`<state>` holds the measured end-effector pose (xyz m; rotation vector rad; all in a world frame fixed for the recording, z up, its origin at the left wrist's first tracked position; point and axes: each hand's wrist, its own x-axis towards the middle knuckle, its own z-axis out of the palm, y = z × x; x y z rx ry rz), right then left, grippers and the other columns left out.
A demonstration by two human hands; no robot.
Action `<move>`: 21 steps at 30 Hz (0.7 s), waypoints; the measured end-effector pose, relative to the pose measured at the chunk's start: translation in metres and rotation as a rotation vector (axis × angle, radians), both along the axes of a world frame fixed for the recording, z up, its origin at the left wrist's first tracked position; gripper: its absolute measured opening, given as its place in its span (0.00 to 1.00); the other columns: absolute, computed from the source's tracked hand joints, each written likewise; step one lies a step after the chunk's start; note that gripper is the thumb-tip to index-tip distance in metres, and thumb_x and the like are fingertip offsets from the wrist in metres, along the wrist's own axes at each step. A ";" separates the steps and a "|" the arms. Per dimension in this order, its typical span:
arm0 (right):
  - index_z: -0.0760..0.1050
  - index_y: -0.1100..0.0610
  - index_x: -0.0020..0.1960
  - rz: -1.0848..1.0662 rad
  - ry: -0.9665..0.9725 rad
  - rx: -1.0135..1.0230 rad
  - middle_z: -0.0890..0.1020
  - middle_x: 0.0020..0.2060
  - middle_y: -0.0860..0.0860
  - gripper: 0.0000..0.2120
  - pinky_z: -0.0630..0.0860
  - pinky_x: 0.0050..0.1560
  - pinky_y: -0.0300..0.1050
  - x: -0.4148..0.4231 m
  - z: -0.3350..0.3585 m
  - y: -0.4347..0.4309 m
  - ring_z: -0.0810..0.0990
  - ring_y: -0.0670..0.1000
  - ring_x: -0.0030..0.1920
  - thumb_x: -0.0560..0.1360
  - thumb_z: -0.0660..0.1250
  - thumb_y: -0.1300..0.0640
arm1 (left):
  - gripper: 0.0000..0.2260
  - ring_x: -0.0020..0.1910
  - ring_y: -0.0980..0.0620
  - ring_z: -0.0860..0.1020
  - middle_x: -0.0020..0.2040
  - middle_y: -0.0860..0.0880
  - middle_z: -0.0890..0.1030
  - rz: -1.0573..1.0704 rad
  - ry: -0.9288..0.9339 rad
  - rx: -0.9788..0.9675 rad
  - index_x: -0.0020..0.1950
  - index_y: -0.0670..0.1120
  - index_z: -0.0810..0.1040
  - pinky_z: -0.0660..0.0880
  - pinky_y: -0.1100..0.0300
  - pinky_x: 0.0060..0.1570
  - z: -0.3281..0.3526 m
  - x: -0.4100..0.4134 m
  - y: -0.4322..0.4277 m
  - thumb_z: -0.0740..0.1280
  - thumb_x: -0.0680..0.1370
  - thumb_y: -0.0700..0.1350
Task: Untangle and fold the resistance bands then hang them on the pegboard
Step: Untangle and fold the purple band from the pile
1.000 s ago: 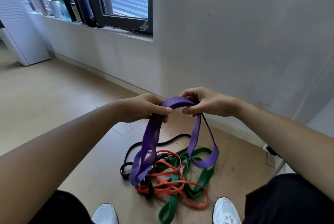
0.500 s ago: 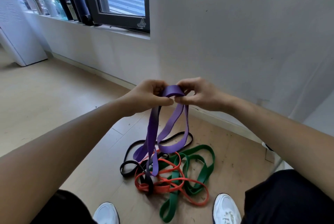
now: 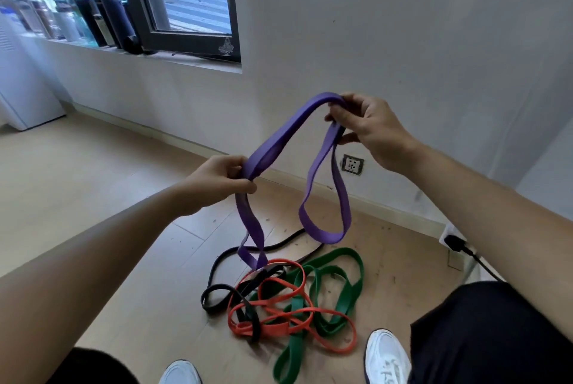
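Note:
A purple resistance band [image 3: 286, 132] stretches between both hands above the floor. My left hand [image 3: 217, 180] grips one fold of it low and to the left. Higher and to the right, my right hand [image 3: 369, 129] pinches another fold. Two purple loops hang down from the hands; the left one dangles just above the pile. On the wooden floor lies a tangle of a red band [image 3: 279, 300], a green band [image 3: 344, 278] and a black band [image 3: 223, 296]. No pegboard is in view.
A white wall with a socket [image 3: 352, 164] stands straight ahead. A dark-framed window [image 3: 186, 39] has bottles [image 3: 93, 20] on its sill at the upper left. A plug and cable [image 3: 459, 245] sit at the right. My white shoes [image 3: 387, 355] flank the pile.
My hands have moved apart: the right one rose to the right and the left one dropped. The purple band has spread into a span with two hanging loops, lifted off the pile.

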<state>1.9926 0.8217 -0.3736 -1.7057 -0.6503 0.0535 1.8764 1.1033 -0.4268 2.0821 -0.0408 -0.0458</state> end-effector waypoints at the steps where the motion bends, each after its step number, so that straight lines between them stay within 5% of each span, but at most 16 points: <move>1: 0.78 0.57 0.58 -0.018 -0.002 -0.070 0.83 0.47 0.53 0.07 0.80 0.49 0.50 0.003 -0.004 -0.005 0.82 0.50 0.48 0.81 0.69 0.57 | 0.09 0.46 0.46 0.82 0.43 0.44 0.83 0.013 -0.015 -0.055 0.55 0.39 0.81 0.81 0.52 0.53 0.004 0.000 0.000 0.72 0.76 0.34; 7: 0.80 0.57 0.53 0.062 0.009 -0.493 0.84 0.45 0.54 0.10 0.80 0.46 0.50 0.011 -0.022 -0.023 0.83 0.51 0.44 0.74 0.75 0.65 | 0.08 0.47 0.45 0.78 0.41 0.46 0.79 0.077 -0.088 -0.442 0.58 0.43 0.80 0.76 0.48 0.59 0.039 -0.001 -0.012 0.66 0.80 0.37; 10: 0.80 0.58 0.54 0.156 -0.002 -0.668 0.84 0.48 0.56 0.11 0.83 0.55 0.52 0.004 -0.029 -0.016 0.85 0.54 0.49 0.73 0.76 0.61 | 0.05 0.47 0.45 0.77 0.39 0.46 0.79 0.039 -0.097 -0.492 0.55 0.43 0.80 0.73 0.49 0.58 0.050 0.001 -0.027 0.66 0.81 0.38; 16: 0.77 0.62 0.61 0.365 0.069 -0.376 0.82 0.50 0.54 0.16 0.79 0.54 0.43 -0.024 -0.011 0.013 0.83 0.50 0.48 0.75 0.75 0.59 | 0.06 0.41 0.50 0.76 0.41 0.49 0.78 -0.106 -0.084 -0.329 0.56 0.42 0.80 0.76 0.57 0.49 0.053 0.002 -0.058 0.67 0.80 0.39; 21: 0.80 0.63 0.58 0.328 -0.011 -0.268 0.81 0.45 0.58 0.16 0.75 0.47 0.41 -0.030 -0.004 0.016 0.78 0.50 0.44 0.76 0.74 0.55 | 0.06 0.42 0.49 0.77 0.42 0.46 0.78 -0.147 -0.036 -0.213 0.55 0.40 0.80 0.78 0.58 0.48 0.045 0.000 -0.056 0.69 0.79 0.39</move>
